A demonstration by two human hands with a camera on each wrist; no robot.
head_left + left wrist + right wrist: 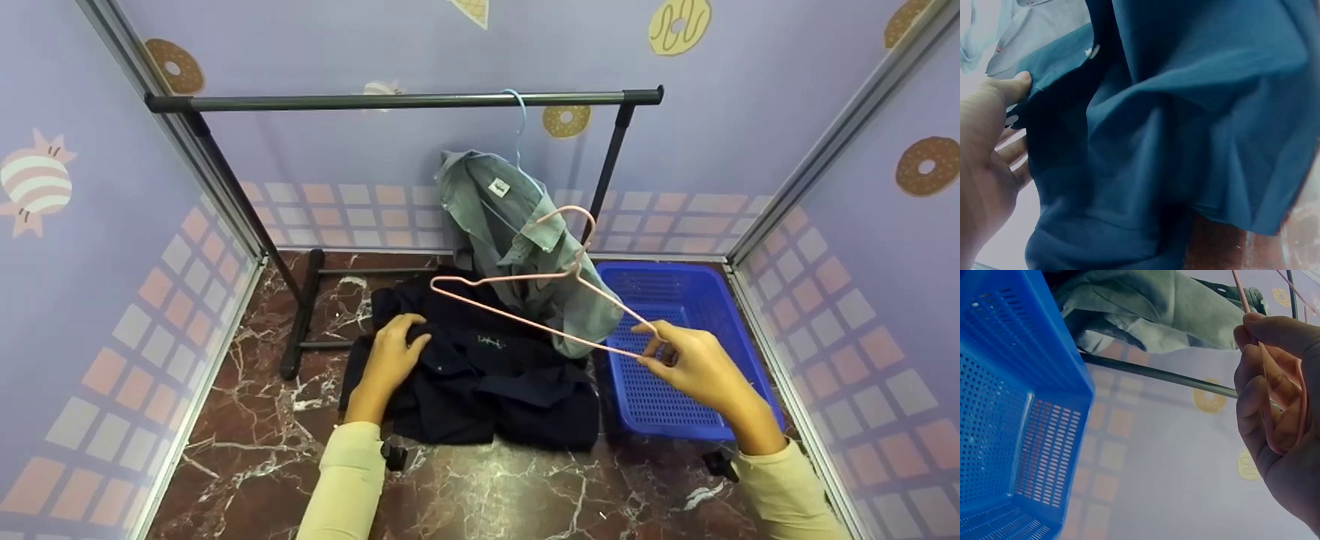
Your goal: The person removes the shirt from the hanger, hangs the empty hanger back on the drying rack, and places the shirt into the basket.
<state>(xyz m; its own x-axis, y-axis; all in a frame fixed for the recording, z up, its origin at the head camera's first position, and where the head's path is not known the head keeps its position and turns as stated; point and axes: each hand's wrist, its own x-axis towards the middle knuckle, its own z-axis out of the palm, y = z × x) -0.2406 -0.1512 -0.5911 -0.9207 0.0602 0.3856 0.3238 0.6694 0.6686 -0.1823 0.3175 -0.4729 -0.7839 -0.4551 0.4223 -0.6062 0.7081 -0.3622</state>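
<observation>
My right hand [694,367] grips one end of a pink clothes hanger [517,277], its hook pointing up and back. In the right wrist view the fingers curl round the hanger's bent corner [1278,449]. A dark navy shirt [525,397] lies spread on the floor, its collar with a label toward the rack. My left hand [394,349] pinches the shirt's edge near the collar. The left wrist view shows the thumb [1021,83] on top of the cloth [1145,140] and the other fingers partly hidden behind it.
A grey-green shirt [487,210] hangs on a light blue hanger [519,124] from a black clothes rack [337,103]. A blue plastic basket [739,337] stands on the dark marbled floor [247,450] at the right. Patterned walls [840,247] enclose the space.
</observation>
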